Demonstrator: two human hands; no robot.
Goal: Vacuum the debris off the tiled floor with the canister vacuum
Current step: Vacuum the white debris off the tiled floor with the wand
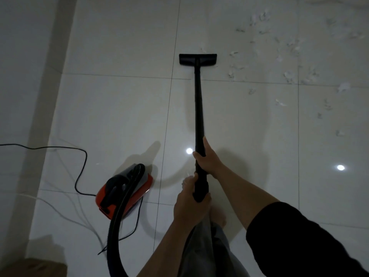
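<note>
A black vacuum wand (198,104) runs away from me to a flat floor head (197,59) resting on the glossy white tiled floor (119,108). My right hand (207,158) grips the wand higher up; my left hand (191,202) grips its lower end just below. Pale scraps of debris (291,62) lie scattered to the right of the floor head and down the right side. The red and black canister vacuum (123,190) sits at my lower left, its ribbed black hose (115,230) curving down out of view.
A black power cord (79,156) loops across the tiles at left toward the wall and its baseboard (50,92). A brown box corner (34,266) shows at bottom left. My bare foot (218,216) stands under my hands. Two ceiling-light reflections shine on the tiles.
</note>
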